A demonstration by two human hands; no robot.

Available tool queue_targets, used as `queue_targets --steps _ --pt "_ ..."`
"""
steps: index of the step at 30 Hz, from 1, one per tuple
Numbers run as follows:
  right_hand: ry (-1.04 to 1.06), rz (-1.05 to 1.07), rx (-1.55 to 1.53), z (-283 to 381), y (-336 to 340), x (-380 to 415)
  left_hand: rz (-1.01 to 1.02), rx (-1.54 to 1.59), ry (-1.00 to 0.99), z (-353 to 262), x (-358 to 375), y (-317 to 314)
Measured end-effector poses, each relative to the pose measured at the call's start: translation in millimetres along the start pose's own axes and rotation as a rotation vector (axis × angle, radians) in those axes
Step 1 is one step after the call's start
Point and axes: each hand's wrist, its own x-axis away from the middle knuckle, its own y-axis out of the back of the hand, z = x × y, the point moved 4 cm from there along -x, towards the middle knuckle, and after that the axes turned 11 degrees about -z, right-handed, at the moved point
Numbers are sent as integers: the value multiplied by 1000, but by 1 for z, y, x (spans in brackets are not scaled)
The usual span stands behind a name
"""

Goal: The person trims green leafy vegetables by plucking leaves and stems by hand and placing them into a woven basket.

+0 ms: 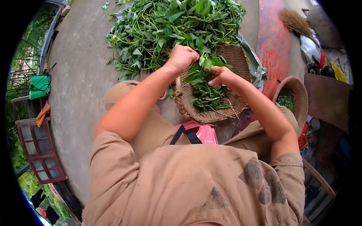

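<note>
My left hand [182,58] is closed in a pinch at the near edge of a large heap of leafy green stems [158,32]. Its fingertips are turned away, so what they hold is hidden. My right hand [223,76] has its fingers closed on a green leafy sprig [205,62], over a woven basket [237,62]. Inside the basket, below both hands, lie loose picked greens [209,96]. The basket rests between my knees, its near rim toward me.
A pink plastic stool [205,132] shows beneath me. On the right stand a round tub [299,100] with small greens and a brown sheet-like panel [326,100]. A broom head [295,20] lies farther back. Left are a windowed frame [40,150] and a green box [39,86].
</note>
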Motion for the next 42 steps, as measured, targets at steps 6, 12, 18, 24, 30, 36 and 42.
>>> queue_targets --steps 6,12,18,24,30,36,42 --pt "700 -212 443 34 2 71 124 141 246 8 11 -26" --pt "599 -209 391 32 11 88 103 171 212 12 7 -40" --pt "952 -1011 619 60 67 88 240 133 77 1 5 -43" --pt "758 -770 625 39 73 49 423 238 206 -6 10 -52" --pt "431 -690 375 13 110 38 338 -31 171 -4 -2 -41" --pt "368 -716 451 -4 114 31 -367 -324 -409 -11 -30 -5" --pt "322 -584 545 17 83 37 -268 -579 -1036 -45 13 -45"
